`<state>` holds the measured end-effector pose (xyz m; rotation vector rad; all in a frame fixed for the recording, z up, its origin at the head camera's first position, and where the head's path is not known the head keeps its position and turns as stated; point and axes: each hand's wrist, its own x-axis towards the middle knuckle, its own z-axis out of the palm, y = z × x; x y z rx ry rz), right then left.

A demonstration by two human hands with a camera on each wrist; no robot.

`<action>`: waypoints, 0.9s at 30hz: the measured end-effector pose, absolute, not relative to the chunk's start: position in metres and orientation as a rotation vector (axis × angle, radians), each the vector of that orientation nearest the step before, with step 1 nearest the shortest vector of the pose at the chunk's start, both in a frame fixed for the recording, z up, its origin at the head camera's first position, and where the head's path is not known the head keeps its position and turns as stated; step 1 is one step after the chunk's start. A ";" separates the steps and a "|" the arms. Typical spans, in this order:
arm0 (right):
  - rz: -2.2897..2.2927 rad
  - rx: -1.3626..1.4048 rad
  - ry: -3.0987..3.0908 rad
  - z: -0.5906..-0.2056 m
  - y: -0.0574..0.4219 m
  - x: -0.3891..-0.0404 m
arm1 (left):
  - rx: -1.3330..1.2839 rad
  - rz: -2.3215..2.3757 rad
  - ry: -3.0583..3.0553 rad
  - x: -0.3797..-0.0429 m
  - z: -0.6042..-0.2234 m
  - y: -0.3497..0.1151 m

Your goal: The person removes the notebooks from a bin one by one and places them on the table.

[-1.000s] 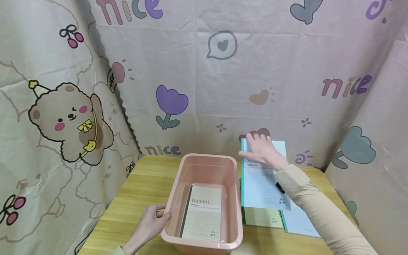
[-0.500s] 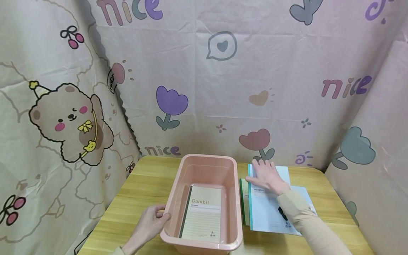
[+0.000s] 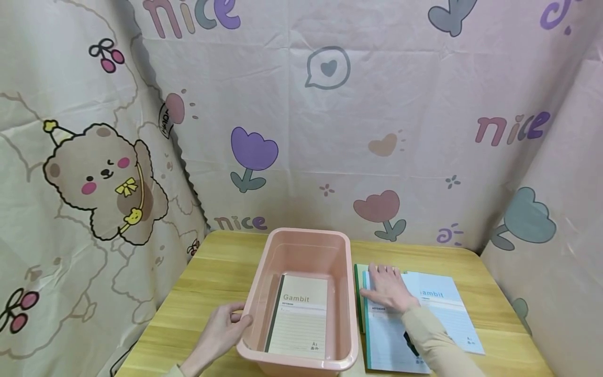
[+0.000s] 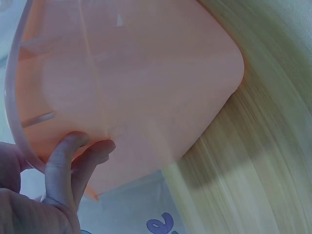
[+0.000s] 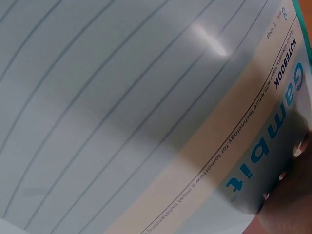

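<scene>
Right hand [image 3: 388, 289] grips a teal-spined notebook [image 3: 387, 339]; left hand [image 3: 227, 325] pinches a pink bin [image 3: 311, 231].
Right fingers lie over the notebook's far edge, thumb at its spine; contact with the wooden table [image 3: 228, 262] cannot be confirmed. It overlaps a green-spined notebook [image 3: 358, 277], right of the bin, beside another blue notebook [image 3: 454, 317]. Judged light and flexible, its glossy cover liable to slip; the spine appears the firmest hold. Left fingers and thumb close on the bin's left rim; a beige notebook [image 3: 299, 319] lies flat inside.
</scene>
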<state>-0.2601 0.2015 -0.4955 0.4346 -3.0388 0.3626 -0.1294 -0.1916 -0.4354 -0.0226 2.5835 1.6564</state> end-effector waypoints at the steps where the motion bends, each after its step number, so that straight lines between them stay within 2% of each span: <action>1: 0.364 0.429 -3.047 -0.500 0.201 -0.260 | -0.018 1.660 2.581 -0.129 -0.436 -0.192; 27: 0.425 0.398 -3.087 -0.558 0.201 -0.250 | 0.018 1.691 2.547 -0.129 -0.437 -0.193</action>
